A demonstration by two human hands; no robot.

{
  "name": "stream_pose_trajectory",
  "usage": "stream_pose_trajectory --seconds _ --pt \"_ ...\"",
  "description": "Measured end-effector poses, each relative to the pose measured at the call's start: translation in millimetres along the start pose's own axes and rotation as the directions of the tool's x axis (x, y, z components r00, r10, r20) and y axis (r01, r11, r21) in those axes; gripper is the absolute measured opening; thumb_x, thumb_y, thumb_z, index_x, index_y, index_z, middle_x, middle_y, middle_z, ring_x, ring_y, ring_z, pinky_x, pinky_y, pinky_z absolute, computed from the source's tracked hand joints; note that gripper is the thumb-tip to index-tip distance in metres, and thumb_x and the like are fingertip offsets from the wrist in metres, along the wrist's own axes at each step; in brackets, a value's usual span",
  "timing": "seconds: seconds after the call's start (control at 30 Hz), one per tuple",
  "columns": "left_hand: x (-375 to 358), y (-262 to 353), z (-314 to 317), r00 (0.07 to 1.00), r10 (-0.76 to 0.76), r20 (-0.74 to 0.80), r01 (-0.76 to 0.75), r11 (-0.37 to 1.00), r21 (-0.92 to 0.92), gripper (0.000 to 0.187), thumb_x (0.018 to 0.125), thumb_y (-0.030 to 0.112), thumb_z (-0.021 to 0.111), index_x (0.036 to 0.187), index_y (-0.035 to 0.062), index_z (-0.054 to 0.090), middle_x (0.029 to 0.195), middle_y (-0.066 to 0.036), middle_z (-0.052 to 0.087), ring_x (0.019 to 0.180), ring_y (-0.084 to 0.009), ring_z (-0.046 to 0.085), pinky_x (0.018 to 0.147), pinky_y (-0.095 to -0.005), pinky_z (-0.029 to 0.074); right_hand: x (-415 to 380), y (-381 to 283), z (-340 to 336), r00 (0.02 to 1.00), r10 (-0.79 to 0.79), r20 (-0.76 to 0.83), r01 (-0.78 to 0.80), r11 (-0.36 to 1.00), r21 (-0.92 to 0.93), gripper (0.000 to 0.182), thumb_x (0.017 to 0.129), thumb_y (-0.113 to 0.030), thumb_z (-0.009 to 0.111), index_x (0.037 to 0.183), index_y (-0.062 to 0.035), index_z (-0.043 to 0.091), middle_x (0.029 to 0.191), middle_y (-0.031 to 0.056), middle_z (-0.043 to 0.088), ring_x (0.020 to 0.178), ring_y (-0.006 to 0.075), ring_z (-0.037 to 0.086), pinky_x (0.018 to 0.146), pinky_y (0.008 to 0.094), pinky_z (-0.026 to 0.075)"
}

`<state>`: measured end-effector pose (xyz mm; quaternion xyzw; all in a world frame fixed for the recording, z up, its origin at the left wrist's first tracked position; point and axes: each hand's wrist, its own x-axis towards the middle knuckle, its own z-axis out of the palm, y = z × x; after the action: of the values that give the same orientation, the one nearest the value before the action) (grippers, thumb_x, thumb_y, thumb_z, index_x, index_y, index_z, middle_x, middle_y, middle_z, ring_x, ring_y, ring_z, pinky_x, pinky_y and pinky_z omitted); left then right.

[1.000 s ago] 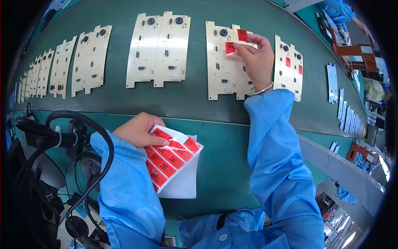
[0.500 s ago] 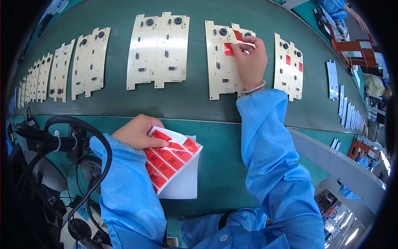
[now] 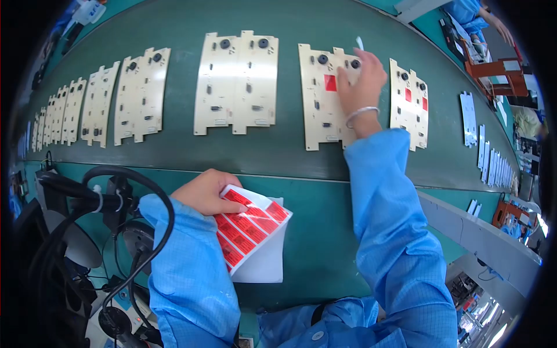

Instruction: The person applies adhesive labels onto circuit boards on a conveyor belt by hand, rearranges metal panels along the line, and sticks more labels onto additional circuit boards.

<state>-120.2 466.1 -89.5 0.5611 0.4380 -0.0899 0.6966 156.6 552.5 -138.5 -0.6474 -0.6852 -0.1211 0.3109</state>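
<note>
My left hand (image 3: 209, 192) grips a sheet of red stickers (image 3: 249, 226) between thumb and fingers, low at the near side. White backing paper (image 3: 264, 264) shows beneath the sheet. My right hand (image 3: 364, 84) lies over the right half of a cream circuit board pair (image 3: 315, 116), thumb and fingers apart, hiding part of it. A red sticker (image 3: 330, 83) is on the left half of that pair, beside my thumb. A small pale strip (image 3: 360, 43) shows just past my fingertips.
A board pair with red stickers (image 3: 408, 95) lies to the right. Plain board pairs (image 3: 236, 87) line the green belt (image 3: 290, 159) on the left. Black cables (image 3: 156, 191) loop beside my left arm. A metal rail (image 3: 476, 226) runs at right; another person's arm (image 3: 493, 23) appears top right.
The boards appear shifted right in view. My right hand has spread its fingers over the board's right half; the red sticker seen at its fingertips is now out of sight. Left hand keeps the sheet.
</note>
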Motion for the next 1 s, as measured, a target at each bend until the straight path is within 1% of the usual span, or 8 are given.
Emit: stream_pose_trajectory --seconds 0.03,0.1,0.13,0.23,0.47,0.67,0.87,1.0 --pt "-1 0 -1 1.0 0.008 0.007 -0.008 1.0 -0.003 0.025 0.066 0.016 0.065 0.08 -0.0031 0.055 0.071 -0.01 0.058 0.066 -0.0128 0.056 0.06 -0.0243 0.044 2 -6 0 0.982 0.168 0.085 -0.188 0.92 0.344 0.044 0.067 -0.011 0.058 0.105 -0.0026 0.04 0.099 0.0142 0.046 0.088 0.0256 0.045 0.072 0.0309 0.039" --pt "-2 0 -1 1.0 0.021 0.019 -0.021 1.0 -0.017 0.025 0.066 0.016 0.064 0.08 -0.0028 0.055 0.071 -0.01 0.058 0.066 -0.0124 0.055 0.06 -0.0244 0.044 5 -23 -9 0.857 0.327 0.398 -0.502 0.356 0.788 0.044 0.07 -0.012 0.056 0.108 0.0004 0.036 0.097 0.0133 0.05 0.08 0.0216 0.051 0.065 0.0272 0.042" --pt "-1 1 -2 1.0 -0.008 0.021 0.008 1.0 0.01 0.024 0.066 0.015 0.064 0.08 -0.0027 0.055 0.071 -0.009 0.058 0.066 -0.012 0.055 0.061 -0.0241 0.044 16 -43 -26 0.716 0.31 0.625 -0.69 0.182 0.701 0.046 0.073 -0.013 0.054 0.109 0.004 0.032 0.093 0.0115 0.054 0.07 0.0169 0.055 0.057 0.0232 0.043" --pt "0 -5 -2 1.0 0.002 0.021 -0.001 1.0 -0.011 0.025 0.066 0.016 0.064 0.08 -0.0027 0.055 0.071 -0.009 0.058 0.065 -0.0125 0.055 0.061 -0.0239 0.043 18 -73 -21 0.559 0.073 0.826 -0.754 -0.37 0.543 0.046 0.073 -0.012 0.054 0.109 0.004 0.031 0.093 0.0113 0.053 0.074 0.018 0.055 0.059 0.0244 0.043" --pt "-5 2 -3 1.0 -0.017 -0.013 0.018 0.998 0.061 0.026 0.066 0.017 0.064 0.08 -0.0029 0.055 0.07 -0.01 0.058 0.063 -0.0133 0.055 0.06 -0.0248 0.043 6 -76 -1 0.424 0.092 0.901 -0.8 -0.429 0.42 0.029 0.077 -0.011 0.045 0.101 0.0009 0.034 0.095 0.0138 0.052 0.08 0.0171 0.052 0.064 0.0253 0.041" --pt "-6 -3 -5 1.0 -0.011 -0.012 0.011 0.998 0.058 0.027 0.066 0.018 0.064 0.08 -0.003 0.055 0.07 -0.01 0.058 0.064 -0.0134 0.055 0.06 -0.0246 0.043 8 -57 7 0.404 -0.153 0.902 -0.729 -0.649 0.216 0.019 0.076 -0.009 0.044 0.091 -0.0007 0.035 0.098 0.0209 0.049 0.082 0.0184 0.051 0.065 0.0274 0.043" --pt "-7 -3 -7 0.999 -0.033 -0.01 0.034 0.997 0.076 0.028 0.066 0.019 0.064 0.081 -0.0026 0.055 0.07 -0.01 0.058 0.064 -0.0136 0.055 0.06 -0.0249 0.043 14 -52 4 0.37 -0.216 0.904 -0.583 -0.811 0.044 0.041 0.073 -0.007 0.045 0.106 0.0037 0.023 0.104 0.0284 0.035 0.088 0.0269 0.049 0.067 0.0312 0.046" --pt "-8 -4 -8 1.0 -0.016 -0.013 0.017 0.996 0.089 0.028 0.066 0.019 0.064 0.08 -0.0025 0.055 0.07 -0.01 0.058 0.065 -0.0138 0.055 0.06 -0.0251 0.043 17 -51 1 0.38 -0.236 0.894 -0.485 -0.874 -0.024 0.053 0.072 -0.006 0.044 0.112 0.0042 0.011 0.11 0.0296 0.024 0.095 0.0329 0.043 0.077 0.0367 0.043"
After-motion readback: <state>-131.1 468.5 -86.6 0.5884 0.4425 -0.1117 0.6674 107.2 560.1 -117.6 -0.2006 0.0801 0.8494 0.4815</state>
